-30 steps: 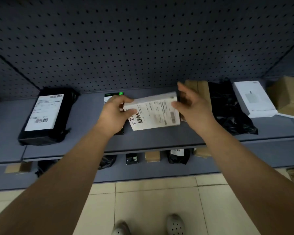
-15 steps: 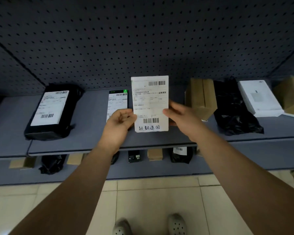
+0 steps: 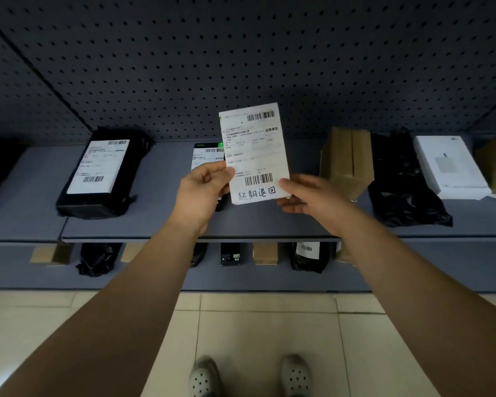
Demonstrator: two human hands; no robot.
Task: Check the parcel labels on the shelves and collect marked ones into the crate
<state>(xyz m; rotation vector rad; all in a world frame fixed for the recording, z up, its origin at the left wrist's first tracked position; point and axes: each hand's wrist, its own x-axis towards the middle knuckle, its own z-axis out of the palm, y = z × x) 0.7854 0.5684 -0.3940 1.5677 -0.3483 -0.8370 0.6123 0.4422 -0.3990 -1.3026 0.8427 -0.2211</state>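
Parcel (image 3: 254,153) with handwritten mark, centre frame, is pinched by left hand (image 3: 202,193) and right hand (image 3: 309,196); other shelf (image 3: 161,224) parcels await checking, crate unseen.

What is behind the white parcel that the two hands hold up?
Behind the white parcel a black parcel with a label lies on the shelf, partly covered. The pegboard wall rises behind. Whatever else lies directly behind the white parcel is hidden.

Grey shelf (image 3: 166,224) carries black parcels (image 3: 103,173) (labelled), cardboard box (image 3: 345,161), white box (image 3: 447,167).
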